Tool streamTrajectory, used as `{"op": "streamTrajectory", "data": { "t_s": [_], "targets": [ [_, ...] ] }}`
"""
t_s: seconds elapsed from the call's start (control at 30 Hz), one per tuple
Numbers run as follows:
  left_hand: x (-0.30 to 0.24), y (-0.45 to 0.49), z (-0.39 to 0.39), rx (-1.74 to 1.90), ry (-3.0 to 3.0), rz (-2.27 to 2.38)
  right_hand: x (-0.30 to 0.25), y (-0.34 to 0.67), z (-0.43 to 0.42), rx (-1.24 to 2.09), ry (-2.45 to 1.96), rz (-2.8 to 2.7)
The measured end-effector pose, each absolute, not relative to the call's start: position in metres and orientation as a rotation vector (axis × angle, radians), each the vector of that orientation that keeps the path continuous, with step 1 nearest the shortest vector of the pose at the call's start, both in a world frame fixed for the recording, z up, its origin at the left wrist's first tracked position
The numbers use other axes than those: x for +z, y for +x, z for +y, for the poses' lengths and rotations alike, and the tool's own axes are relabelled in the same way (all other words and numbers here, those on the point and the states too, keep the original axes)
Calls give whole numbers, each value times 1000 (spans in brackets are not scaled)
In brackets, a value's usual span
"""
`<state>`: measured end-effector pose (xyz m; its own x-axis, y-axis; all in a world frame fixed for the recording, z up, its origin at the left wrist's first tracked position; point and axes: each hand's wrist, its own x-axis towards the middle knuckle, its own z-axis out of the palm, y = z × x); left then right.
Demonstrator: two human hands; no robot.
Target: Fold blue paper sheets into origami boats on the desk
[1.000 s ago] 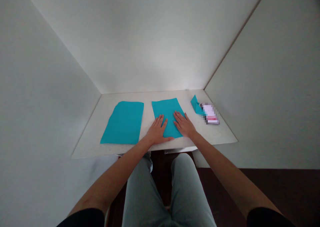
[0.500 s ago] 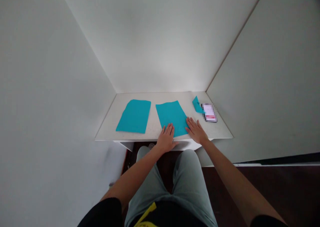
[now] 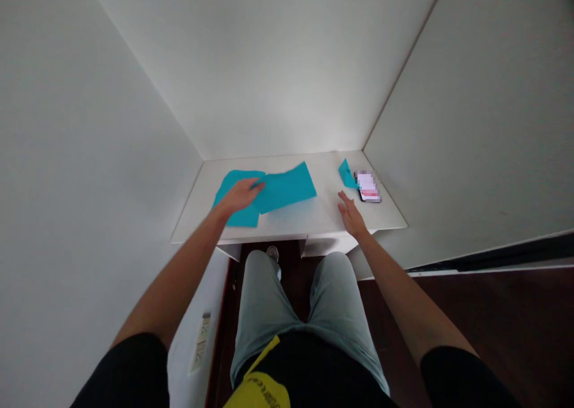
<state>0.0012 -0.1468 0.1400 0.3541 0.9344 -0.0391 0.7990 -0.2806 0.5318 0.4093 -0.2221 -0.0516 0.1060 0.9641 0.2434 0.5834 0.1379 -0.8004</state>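
My left hand is at the left of the white desk, its fingers pinching the near left edge of a teal paper sheet. That sheet lies at a slant, with its left end over a second teal sheet, which my hand partly hides. My right hand rests on the desk with its fingers apart, holding nothing. The nearest thing to it is a small folded teal paper piece, which lies against a pixelated phone-like object at the far right.
The white desk stands in a corner, with white walls at the back and on both sides. My knees are below its front edge. A dark wooden floor lies to the right, and a wall socket is low on the left.
The middle teal sheet has moved left and turned, and now overlaps the left sheet. My left hand moved left with it, and my right hand came off the sheet onto the desk.
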Motion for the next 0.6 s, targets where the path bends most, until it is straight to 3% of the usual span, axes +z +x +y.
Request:
{"op": "streamTrajectory", "data": {
  "t_s": [0.2,0.4,0.47,0.6],
  "targets": [
    [222,-92,-90,830,2065,1736,-49,408,-225,520,-1573,-1611],
    [251,-122,-113,1341,2371,1577,-50,409,-227,469,-1575,-1659],
    [242,-123,-128,1314,2472,1519,-49,409,-228,453,-1572,-1664],
    [189,-129,-146,929,2652,1426,-46,410,-229,446,-1574,-1696]
  ]
}}
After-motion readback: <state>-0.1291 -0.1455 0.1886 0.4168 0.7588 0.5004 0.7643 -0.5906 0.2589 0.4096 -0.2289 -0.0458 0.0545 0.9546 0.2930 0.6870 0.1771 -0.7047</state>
